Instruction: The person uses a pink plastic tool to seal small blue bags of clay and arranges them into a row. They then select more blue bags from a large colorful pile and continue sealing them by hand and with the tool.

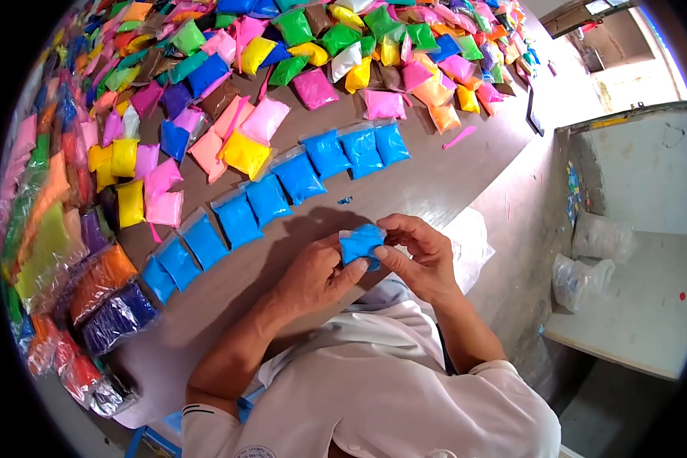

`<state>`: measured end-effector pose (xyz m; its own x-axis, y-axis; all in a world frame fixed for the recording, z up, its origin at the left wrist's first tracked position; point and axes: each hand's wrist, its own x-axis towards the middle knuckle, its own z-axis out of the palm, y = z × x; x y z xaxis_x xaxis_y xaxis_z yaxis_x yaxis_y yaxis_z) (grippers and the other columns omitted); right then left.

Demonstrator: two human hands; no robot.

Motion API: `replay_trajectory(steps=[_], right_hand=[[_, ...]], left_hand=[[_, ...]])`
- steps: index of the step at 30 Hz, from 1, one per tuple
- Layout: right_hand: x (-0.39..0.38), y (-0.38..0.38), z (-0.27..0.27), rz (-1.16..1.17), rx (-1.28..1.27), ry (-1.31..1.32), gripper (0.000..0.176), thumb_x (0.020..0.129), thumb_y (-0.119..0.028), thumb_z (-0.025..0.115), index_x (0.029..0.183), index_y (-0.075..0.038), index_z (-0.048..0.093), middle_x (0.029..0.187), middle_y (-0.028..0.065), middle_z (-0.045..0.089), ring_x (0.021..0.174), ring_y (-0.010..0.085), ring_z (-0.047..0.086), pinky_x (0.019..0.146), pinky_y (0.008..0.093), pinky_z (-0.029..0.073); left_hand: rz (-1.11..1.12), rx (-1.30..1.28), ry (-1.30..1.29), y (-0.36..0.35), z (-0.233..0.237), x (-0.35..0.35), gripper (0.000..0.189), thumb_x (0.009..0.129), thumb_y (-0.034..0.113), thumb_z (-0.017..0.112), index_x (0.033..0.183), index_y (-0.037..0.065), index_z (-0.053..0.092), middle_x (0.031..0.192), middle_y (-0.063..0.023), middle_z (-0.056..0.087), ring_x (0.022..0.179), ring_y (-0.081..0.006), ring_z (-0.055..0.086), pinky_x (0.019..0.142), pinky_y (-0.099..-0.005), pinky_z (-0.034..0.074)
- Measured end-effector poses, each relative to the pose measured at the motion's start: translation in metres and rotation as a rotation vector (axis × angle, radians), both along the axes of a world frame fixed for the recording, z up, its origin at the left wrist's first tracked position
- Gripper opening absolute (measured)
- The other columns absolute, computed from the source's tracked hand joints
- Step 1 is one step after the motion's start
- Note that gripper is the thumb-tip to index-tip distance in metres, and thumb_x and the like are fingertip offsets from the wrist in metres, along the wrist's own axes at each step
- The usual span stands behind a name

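Both hands meet over the table's near edge around a small blue packet in a clear plastic bag (361,243). My left hand (318,269) grips its left side, thumb on the front. At its right side, my right hand (418,256) pinches the bag's edge between thumb and fingers. What lies behind the packet is hidden by it and the fingers. Beyond the hands, a curved row of similar blue packets (298,178) lies flat on the table, several of them close together or overlapping. A small dark-blue scrap (345,201) lies between the row and my hands.
A large heap of colourful packets (298,38) covers the back and left of the brown table (435,172). A pink plastic tool (459,137) lies right of the row. White shelving (633,259) with clear bags (580,278) stands to the right.
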<state>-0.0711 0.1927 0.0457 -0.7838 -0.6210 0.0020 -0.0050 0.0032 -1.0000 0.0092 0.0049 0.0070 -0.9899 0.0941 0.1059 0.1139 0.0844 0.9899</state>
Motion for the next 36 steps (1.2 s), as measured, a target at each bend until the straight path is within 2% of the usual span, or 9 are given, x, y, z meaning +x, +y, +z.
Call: replay_trajectory(steps=[2,5,8,17,26,33,36], right_hand=[[0.002,-0.002,0.004,-0.012,0.071,0.045,0.040,0.088,-0.006,0.078,0.124,0.001,0.062,0.109,0.0084,0.066,0.094,0.0152,0.064,0.083,0.0287,0.052],[-0.004,-0.001,0.012,0.108,0.185,0.324,0.035,0.087,-0.005,0.076,0.120,0.000,0.065,0.104,0.0100,0.068,0.089,0.0173,0.065,0.077,0.0289,0.053],[-0.005,-0.002,0.014,0.144,0.191,0.356,0.030,0.087,-0.004,0.076,0.116,-0.001,0.068,0.100,0.0111,0.069,0.084,0.0189,0.066,0.073,0.0291,0.052],[-0.007,-0.003,0.009,0.148,0.205,0.297,0.020,0.088,-0.006,0.075,0.107,-0.003,0.071,0.098,0.0103,0.069,0.084,0.0191,0.067,0.073,0.0293,0.053],[-0.009,-0.006,0.009,0.220,0.193,0.325,0.012,0.087,-0.001,0.074,0.100,-0.003,0.072,0.097,0.0094,0.067,0.093,0.0240,0.066,0.080,0.0327,0.052],[-0.007,-0.007,0.011,0.121,0.222,0.421,0.016,0.086,-0.003,0.076,0.102,-0.003,0.071,0.100,0.0110,0.066,0.093,0.0247,0.066,0.079,0.0329,0.052],[-0.007,-0.007,0.010,0.119,0.206,0.474,0.021,0.085,-0.006,0.077,0.105,-0.004,0.071,0.101,0.0118,0.066,0.094,0.0258,0.066,0.078,0.0335,0.052]], left_hand=[[-0.010,-0.011,-0.021,-0.001,0.006,0.000,0.024,0.096,0.025,0.063,0.103,0.002,0.064,0.098,-0.0167,0.065,0.088,-0.0378,0.064,0.078,-0.0423,0.052],[-0.034,-0.007,-0.043,-0.004,0.010,0.000,0.025,0.095,0.027,0.065,0.100,0.002,0.064,0.097,-0.0161,0.066,0.086,-0.0363,0.065,0.076,-0.0422,0.052],[-0.044,-0.045,-0.047,-0.005,0.011,0.000,0.025,0.094,0.026,0.066,0.096,0.002,0.065,0.097,-0.0159,0.066,0.086,-0.0355,0.065,0.075,-0.0420,0.052],[-0.023,-0.094,-0.026,-0.003,0.009,0.001,0.024,0.094,0.024,0.064,0.089,0.001,0.066,0.098,-0.0179,0.067,0.088,-0.0363,0.065,0.077,-0.0426,0.053],[-0.048,-0.114,-0.069,-0.003,0.011,0.001,0.026,0.093,0.025,0.065,0.088,-0.001,0.068,0.097,-0.0188,0.068,0.086,-0.0375,0.066,0.075,-0.0429,0.053],[-0.048,-0.004,-0.172,-0.007,0.018,-0.001,0.024,0.093,0.023,0.066,0.089,-0.001,0.068,0.101,-0.0177,0.067,0.087,-0.0360,0.066,0.076,-0.0426,0.053],[-0.044,-0.052,-0.024,-0.005,0.001,0.000,0.025,0.094,0.025,0.065,0.094,0.001,0.067,0.102,-0.0172,0.067,0.094,-0.0337,0.065,0.079,-0.0416,0.052]])
